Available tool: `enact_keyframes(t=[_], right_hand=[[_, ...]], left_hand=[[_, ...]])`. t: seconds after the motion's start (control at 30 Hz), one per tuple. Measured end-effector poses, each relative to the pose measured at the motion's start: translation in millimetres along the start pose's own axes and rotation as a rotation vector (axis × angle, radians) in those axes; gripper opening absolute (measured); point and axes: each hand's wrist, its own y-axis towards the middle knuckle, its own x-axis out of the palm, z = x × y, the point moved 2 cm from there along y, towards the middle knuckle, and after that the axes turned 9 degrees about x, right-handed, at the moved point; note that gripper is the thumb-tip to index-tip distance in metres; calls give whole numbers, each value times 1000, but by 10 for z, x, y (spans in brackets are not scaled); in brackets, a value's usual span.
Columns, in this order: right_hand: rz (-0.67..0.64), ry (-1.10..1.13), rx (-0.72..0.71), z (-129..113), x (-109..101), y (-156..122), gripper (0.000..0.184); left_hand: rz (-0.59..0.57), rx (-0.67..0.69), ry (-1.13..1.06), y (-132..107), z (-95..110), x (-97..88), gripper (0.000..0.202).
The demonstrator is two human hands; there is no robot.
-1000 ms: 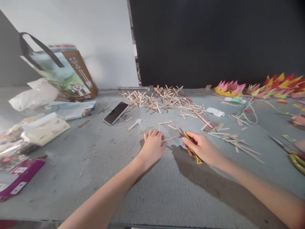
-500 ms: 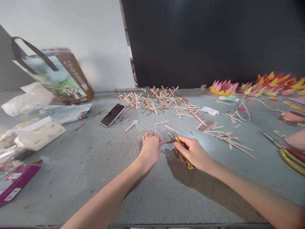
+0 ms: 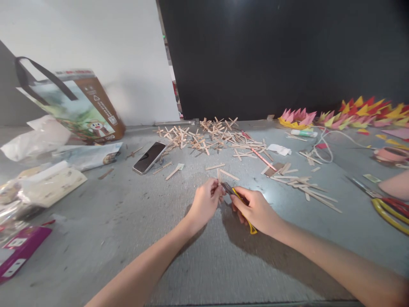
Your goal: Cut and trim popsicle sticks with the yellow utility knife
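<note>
Between the thumb and fingers of my left hand point(image 3: 205, 202) a thin wooden craft stick point(image 3: 219, 175) is pinched, pointing away from me. My right hand point(image 3: 257, 209) is wrapped round a yellow and black utility knife point(image 3: 235, 192). The knife's front end points up and left, close beside the stick and my left fingertips; I cannot tell whether it touches the stick. Two loose craft sticks point(image 3: 229, 175) lie on the grey table point(image 3: 128, 238) just beyond my hands. Farther back is a pile of craft sticks point(image 3: 207, 135), many joined into crosses.
A phone point(image 3: 149, 157), a printed bag point(image 3: 86, 106) and plastic packets point(image 3: 51, 183) lie left. To the right are more sticks point(image 3: 297, 181), a pencil point(image 3: 262, 158), scissors point(image 3: 377, 198), a glue stick point(image 3: 304, 133) and folded paper shapes point(image 3: 297, 117). Another person's arm point(image 3: 396, 186) reaches in at right.
My left hand has turned and lifted slightly; the stick in it has swung from lying sideways to pointing away from me. The knife remains in my right hand, shifted slightly left.
</note>
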Motion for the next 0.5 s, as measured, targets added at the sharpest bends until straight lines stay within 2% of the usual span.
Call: enact_keyframes(t=[0.1,0.27,0.5], right_hand=[[2,8,-7,13,-10,7,28],[6,-2,-17,-9,-33,3,29],[13,-34,-54,-65,-65,-18,30]], left_hand=[[14,-4,-149,-17,27,7,15],[19,-25,-217,-31,3,3,24],[31,-25,-255,-38,-12,7,26]])
